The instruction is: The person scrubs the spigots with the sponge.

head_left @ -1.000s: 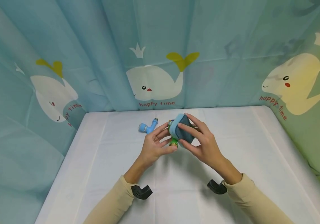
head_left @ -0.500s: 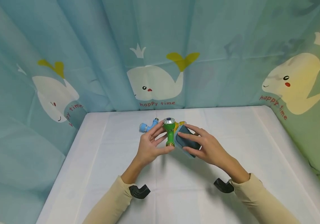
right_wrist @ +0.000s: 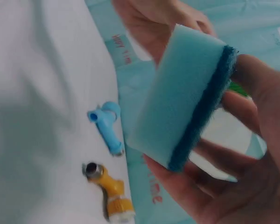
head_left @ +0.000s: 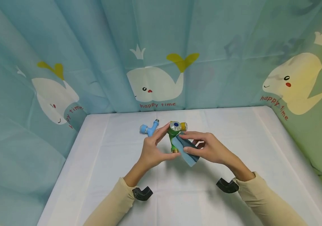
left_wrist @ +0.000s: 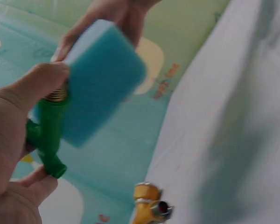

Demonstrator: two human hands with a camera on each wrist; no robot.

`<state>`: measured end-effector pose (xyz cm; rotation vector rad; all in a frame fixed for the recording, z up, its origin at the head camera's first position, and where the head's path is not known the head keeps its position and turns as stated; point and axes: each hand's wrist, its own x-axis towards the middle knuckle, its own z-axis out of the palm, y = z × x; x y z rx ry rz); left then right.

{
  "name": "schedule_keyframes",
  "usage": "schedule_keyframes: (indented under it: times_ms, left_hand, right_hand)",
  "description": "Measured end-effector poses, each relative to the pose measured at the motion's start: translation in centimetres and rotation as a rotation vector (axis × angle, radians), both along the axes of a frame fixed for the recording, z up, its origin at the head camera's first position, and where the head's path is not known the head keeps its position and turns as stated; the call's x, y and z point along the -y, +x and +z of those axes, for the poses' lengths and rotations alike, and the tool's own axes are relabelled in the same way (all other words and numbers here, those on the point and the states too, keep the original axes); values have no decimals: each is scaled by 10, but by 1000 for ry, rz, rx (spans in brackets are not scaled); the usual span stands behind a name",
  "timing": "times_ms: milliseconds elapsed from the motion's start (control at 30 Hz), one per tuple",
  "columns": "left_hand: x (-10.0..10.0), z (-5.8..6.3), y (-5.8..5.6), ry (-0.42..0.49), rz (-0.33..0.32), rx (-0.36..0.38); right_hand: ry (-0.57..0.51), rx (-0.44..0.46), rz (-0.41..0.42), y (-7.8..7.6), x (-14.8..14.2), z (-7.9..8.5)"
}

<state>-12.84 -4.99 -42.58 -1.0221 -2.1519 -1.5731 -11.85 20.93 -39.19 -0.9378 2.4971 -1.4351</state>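
Note:
My left hand grips a green angle valve with a silver-and-blue knob face and a brass threaded end, the thumb at that thread and the fingers at the other end. In the left wrist view the green valve is held above the table. A light-blue sponge with a dark-blue scouring side is pinched by my right hand, thumb and fingers on its dark side. The sponge's pale face lies right against the valve body. From the right wrist view, the sponge hides nearly all of the green valve.
On the white table, a blue angle valve lies behind my left hand. Near it is a yellow one, partly hidden behind the green valve. A curtain with whale prints rises along the table's back and sides.
The sponge has swung from the valve's knob end down along its right side and tilts more now. The green valve first came into view, then turned so its knob faces up toward the head camera.

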Motion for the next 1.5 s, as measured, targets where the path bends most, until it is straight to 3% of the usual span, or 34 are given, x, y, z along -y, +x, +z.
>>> schedule_keyframes:
  times_ms: [133,233,600,767,867,1067,1300,1400,1500]
  left_hand:
    - [0,2,-1,-97,68,-157]
    - [-1,1,-2,-120,84,-216]
    - [-4,-1,-5,-278,117,-323]
    - [-6,-2,-7,-319,139,-370]
    - [-6,-5,-9,-347,137,-377]
    - [-7,-9,-9,-360,123,-377]
    - [-6,-10,-10,-364,143,-404]
    - [-8,-7,-10,-422,152,-440]
    - [-11,-5,-9,-457,176,-479]
  right_hand:
    - [36,75,67,-1,-6,2]
    - [41,85,34,-2,-7,3]
    - [110,93,-25,-1,3,3]
    - [140,110,21,-2,-2,4]
    - [141,127,-3,-3,-5,4]
    - [164,172,56,-10,-7,-1]
    - [138,242,53,-14,-8,-3]
    - [163,221,116,-14,-8,-1]
    - [177,195,91,-13,-11,0]
